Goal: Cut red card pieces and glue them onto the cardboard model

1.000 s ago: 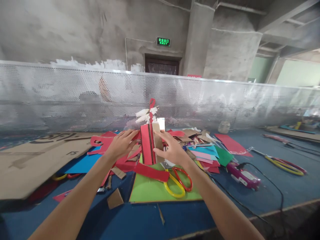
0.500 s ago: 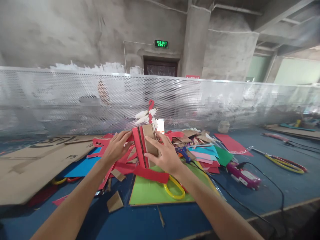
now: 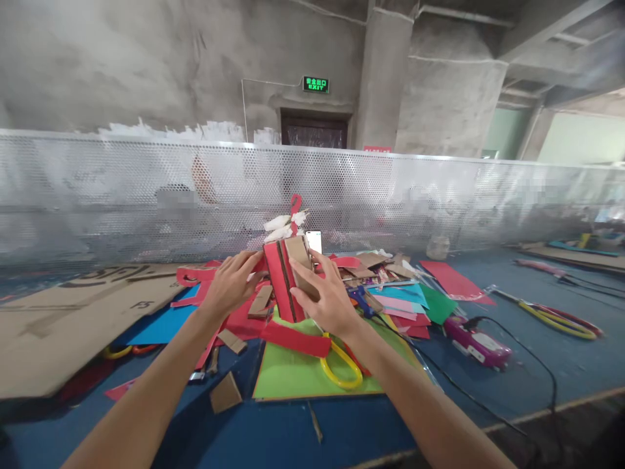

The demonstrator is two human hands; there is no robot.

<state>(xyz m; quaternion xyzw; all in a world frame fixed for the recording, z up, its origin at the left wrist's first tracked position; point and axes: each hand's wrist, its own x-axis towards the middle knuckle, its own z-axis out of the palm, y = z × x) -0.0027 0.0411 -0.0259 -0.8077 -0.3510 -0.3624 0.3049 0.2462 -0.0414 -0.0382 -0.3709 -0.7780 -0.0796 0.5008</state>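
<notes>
Between my two hands a small cardboard box [image 3: 284, 280], red on its left faces and brown on the right, is held tilted above the littered table. The fingertips of my left hand [image 3: 233, 281] grip its upper left edge. My right hand [image 3: 326, 296] is on its brown right side, fingers bent over that face and the thumb hidden behind. Below the box lie a red strip [image 3: 295, 340], the yellow scissor handle [image 3: 344, 366] and a green sheet [image 3: 288, 379]. Behind it, white feather-like pieces [image 3: 278, 228] surround an upright red strip.
Large flat cardboard [image 3: 83, 326] covers the left side. To the right are a blue glue gun [image 3: 360, 301], a purple device [image 3: 478, 342] with black cables, long scissors [image 3: 556, 318] and coloured sheets. A perforated metal screen [image 3: 234, 189] stands behind the table, with a phone [image 3: 315, 241] near it.
Both hands have shifted the cardboard box slightly up and to the right, changing its tilt. More of the cardboard scrap and green sheet beneath it now shows.
</notes>
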